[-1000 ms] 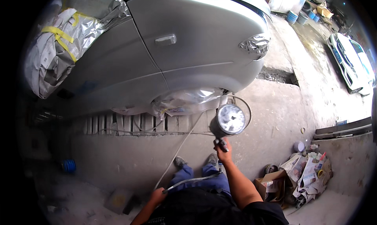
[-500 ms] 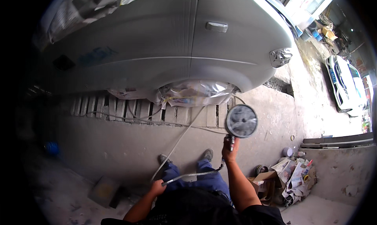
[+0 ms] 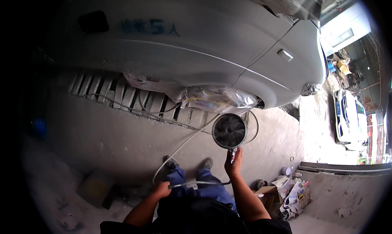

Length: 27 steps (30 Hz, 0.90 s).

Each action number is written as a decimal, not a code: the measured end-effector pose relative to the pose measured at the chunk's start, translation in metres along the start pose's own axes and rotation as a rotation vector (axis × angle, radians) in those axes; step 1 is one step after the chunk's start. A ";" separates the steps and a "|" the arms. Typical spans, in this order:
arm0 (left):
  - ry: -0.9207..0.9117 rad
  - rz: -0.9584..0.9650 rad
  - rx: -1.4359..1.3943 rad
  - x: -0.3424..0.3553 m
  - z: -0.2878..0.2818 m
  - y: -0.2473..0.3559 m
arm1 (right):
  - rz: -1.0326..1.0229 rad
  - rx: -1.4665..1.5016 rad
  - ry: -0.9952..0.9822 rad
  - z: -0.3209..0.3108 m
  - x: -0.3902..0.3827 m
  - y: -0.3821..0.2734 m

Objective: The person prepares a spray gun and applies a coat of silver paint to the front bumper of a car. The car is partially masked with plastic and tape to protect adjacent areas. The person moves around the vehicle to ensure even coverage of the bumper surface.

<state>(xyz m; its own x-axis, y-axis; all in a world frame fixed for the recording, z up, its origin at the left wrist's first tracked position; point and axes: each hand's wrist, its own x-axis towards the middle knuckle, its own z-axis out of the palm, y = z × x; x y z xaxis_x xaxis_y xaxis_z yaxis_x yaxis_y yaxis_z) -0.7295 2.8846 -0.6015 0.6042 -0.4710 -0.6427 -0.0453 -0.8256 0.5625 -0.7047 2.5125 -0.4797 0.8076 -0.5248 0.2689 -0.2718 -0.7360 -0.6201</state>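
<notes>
My right hand (image 3: 233,165) is wrapped round the grip of a spray gun (image 3: 229,131), whose big round cup faces up at me, dark inside with a grey rim. Most of the gun's body is hidden under that cup. In my left hand (image 3: 162,190), closed in a fist, is a grey air hose (image 3: 200,183) that runs across my legs to my right wrist. Ahead stands a grey van (image 3: 212,34) with blue marks painted on its side. Crinkled plastic sheeting (image 3: 220,97) covers its wheel; the gun is held apart from the body, just on my side of the wheel.
The hose loops over the floor and a slatted floor grating (image 3: 126,97) beside the van. At right lie a cardboard box (image 3: 267,191) and crumpled newspaper (image 3: 292,197), by a low wall (image 3: 326,189). A white car (image 3: 350,115) stands outside at far right.
My view has swung left along the van, so its blue marks show more. The spray gun has shifted left and slightly nearer in the picture. Both hands keep their holds.
</notes>
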 end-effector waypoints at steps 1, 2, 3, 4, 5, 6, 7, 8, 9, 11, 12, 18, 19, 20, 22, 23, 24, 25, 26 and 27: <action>-0.005 -0.007 0.001 -0.001 -0.001 0.001 | -0.034 -0.064 0.034 -0.002 0.005 0.000; -0.022 -0.030 -0.016 -0.003 -0.002 0.001 | -0.027 -0.079 0.031 0.002 0.007 -0.002; -0.038 -0.053 -0.035 -0.005 -0.003 0.002 | -0.023 -0.095 0.026 0.006 0.010 -0.004; -0.052 -0.077 -0.056 -0.006 -0.001 0.003 | -0.021 -0.110 0.021 0.011 0.015 -0.004; -0.047 -0.071 -0.056 -0.007 0.006 -0.003 | -0.051 -0.112 -0.020 0.026 0.019 -0.005; -0.041 -0.067 -0.057 -0.010 0.014 -0.008 | -0.064 -0.064 -0.063 0.041 0.021 -0.007; -0.034 -0.064 -0.059 -0.010 0.022 -0.012 | -0.078 -0.016 -0.108 0.058 0.021 -0.009; -0.038 -0.084 -0.064 -0.011 0.026 -0.009 | -0.064 -0.043 -0.174 0.078 0.021 -0.008; -0.045 -0.101 -0.063 -0.014 0.026 -0.002 | -0.081 -0.027 -0.236 0.096 0.022 -0.010; -0.045 -0.099 -0.085 -0.012 0.033 -0.002 | -0.247 -0.147 -0.367 0.136 0.026 -0.005; -0.032 -0.082 -0.114 -0.012 0.044 -0.007 | -0.202 -0.108 -0.419 0.152 0.030 -0.018; 0.005 -0.137 -0.285 -0.010 0.062 -0.024 | -0.178 -0.093 -0.615 0.245 0.050 -0.041; 0.010 -0.147 -0.289 -0.010 0.061 -0.028 | -0.159 -0.097 -0.629 0.257 0.054 -0.045; 0.013 -0.159 -0.297 -0.012 0.062 -0.031 | -0.140 -0.104 -0.646 0.264 0.055 -0.047; 0.021 -0.160 -0.276 -0.013 0.060 -0.040 | -0.107 -0.148 -0.643 0.264 0.059 -0.043; 0.026 -0.152 -0.251 -0.013 0.061 -0.046 | -0.086 -0.169 -0.637 0.257 0.061 -0.043; 0.037 -0.158 -0.240 -0.015 0.066 -0.051 | -0.156 -0.180 -0.594 0.246 0.057 -0.047; 0.046 -0.157 -0.239 -0.018 0.071 -0.056 | -0.152 -0.182 -0.579 0.231 0.052 -0.052; 0.056 -0.146 -0.239 -0.020 0.073 -0.056 | -0.148 -0.192 -0.556 0.213 0.048 -0.055; 0.065 -0.131 -0.230 -0.019 0.071 -0.056 | -0.194 -0.176 -0.494 0.197 0.041 -0.046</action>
<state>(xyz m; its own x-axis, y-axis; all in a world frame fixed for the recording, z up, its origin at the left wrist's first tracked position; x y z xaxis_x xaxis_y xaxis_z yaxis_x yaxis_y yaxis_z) -0.7947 2.9183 -0.6575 0.6432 -0.3378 -0.6871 0.2137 -0.7825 0.5848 -0.5561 2.6086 -0.5853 0.9893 -0.1407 -0.0382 -0.1428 -0.8818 -0.4496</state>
